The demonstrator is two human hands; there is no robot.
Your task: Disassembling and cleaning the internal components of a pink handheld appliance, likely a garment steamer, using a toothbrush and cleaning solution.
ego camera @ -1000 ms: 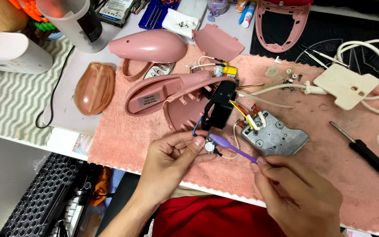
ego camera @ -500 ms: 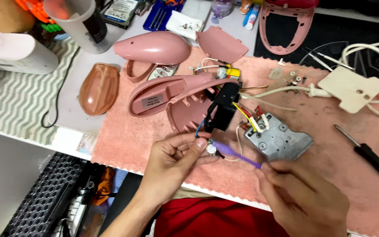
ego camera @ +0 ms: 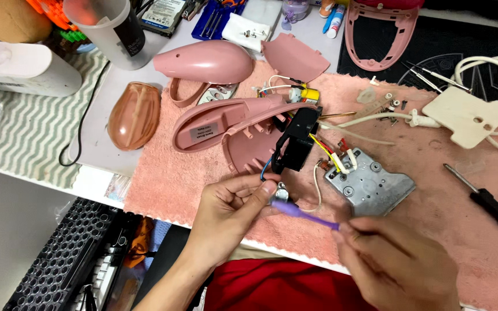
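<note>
My left hand (ego camera: 230,208) pinches a small round metal part (ego camera: 281,192) wired to a black plastic block (ego camera: 296,141). My right hand (ego camera: 396,262) holds a thin purple tool (ego camera: 305,215), its tip touching that part. Just beyond lies a grey metal plate (ego camera: 370,184) with yellow and red wires. A pink appliance shell (ego camera: 226,120) lies open behind the block, all on a pink towel (ego camera: 433,155).
More pink shell pieces (ego camera: 206,60) lie at the back. A black-handled screwdriver (ego camera: 491,204) rests at right, beside a cream plug and cord (ego camera: 468,115). A white cup (ego camera: 108,29) and white bottle (ego camera: 21,68) stand at left. A black keyboard (ego camera: 59,265) sits below the table edge.
Both hands stay on the small part and purple tool, shifting only slightly. The view has tilted a little.
</note>
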